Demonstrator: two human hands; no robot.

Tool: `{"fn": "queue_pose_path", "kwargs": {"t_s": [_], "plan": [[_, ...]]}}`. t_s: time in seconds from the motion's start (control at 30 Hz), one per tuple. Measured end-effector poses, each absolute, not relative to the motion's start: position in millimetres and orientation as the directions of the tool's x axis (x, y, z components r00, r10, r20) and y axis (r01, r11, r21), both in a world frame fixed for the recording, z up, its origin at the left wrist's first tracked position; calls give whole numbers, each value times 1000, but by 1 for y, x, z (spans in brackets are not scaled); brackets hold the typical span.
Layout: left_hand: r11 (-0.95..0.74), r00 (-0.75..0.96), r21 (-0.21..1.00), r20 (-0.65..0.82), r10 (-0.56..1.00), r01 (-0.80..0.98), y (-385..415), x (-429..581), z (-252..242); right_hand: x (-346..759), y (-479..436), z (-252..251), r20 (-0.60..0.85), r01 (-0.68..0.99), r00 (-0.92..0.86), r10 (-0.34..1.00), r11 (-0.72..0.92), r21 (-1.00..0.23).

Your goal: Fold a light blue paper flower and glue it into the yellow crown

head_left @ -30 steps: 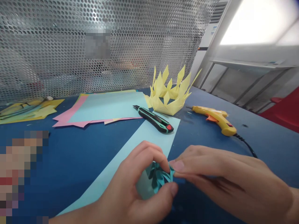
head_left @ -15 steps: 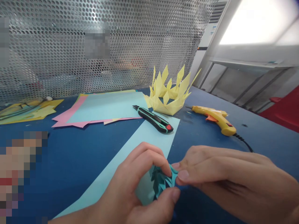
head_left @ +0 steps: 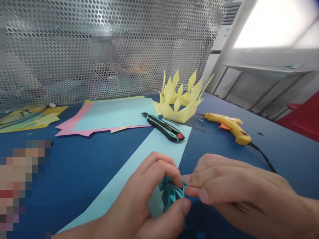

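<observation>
My left hand point(head_left: 144, 202) pinches a small folded teal paper piece point(head_left: 167, 196) between thumb and fingers, low in the middle of the view. My right hand point(head_left: 239, 194) meets it from the right, thumb and forefinger gripping a thin flap at the piece's right edge. Both hands hover just above a long light-blue paper strip point(head_left: 147, 156) that lies on the blue table point(head_left: 82, 159). Much of the teal piece is hidden by my fingers.
A green-black utility knife point(head_left: 164, 127) rests at the strip's far end. Behind it stands a yellow spiky folded paper shape point(head_left: 180, 99). A yellow glue gun point(head_left: 230, 126) with its cord lies at the right. Coloured paper sheets point(head_left: 109, 114) and yellow scraps point(head_left: 30, 118) lie before a perforated metal screen point(head_left: 99, 49).
My right hand's fingers have shifted slightly on the teal piece, pulling its right flap out into a thin loop. My left hand has stayed almost still.
</observation>
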State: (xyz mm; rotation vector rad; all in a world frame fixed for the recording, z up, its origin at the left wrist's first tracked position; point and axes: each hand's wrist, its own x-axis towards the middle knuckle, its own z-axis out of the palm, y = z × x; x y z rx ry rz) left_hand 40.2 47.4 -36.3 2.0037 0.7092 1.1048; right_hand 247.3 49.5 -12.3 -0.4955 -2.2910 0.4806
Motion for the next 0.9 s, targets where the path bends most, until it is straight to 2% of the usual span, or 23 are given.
{"fn": "queue_pose_path", "kwargs": {"t_s": [0.13, 0.27, 0.37, 0.57, 0.73, 0.9], "plan": [[-552, 521, 830, 437, 733, 82, 46, 39, -30, 247, 50, -14, 631, 168, -652, 421, 891, -422], [-388, 443, 907, 283, 851, 166, 42, 39, -22, 245, 48, -13, 625, 158, -665, 409, 895, -418], [-313, 381, 934, 230, 896, 172, 43, 40, -22, 245, 49, -12, 589, 135, -672, 448, 857, -497], [-244, 372, 966, 198, 907, 82, 48, 42, -26, 247, 59, -18, 564, 44, -528, 635, 683, -729], [-248, 372, 967, 208, 905, 62, 49, 43, -26, 245, 63, -17, 499, 4, -556, 665, 603, -798], [-304, 385, 941, 227, 895, 152, 49, 42, -27, 241, 62, -14, 368, 71, -465, 805, 448, -891]]}}
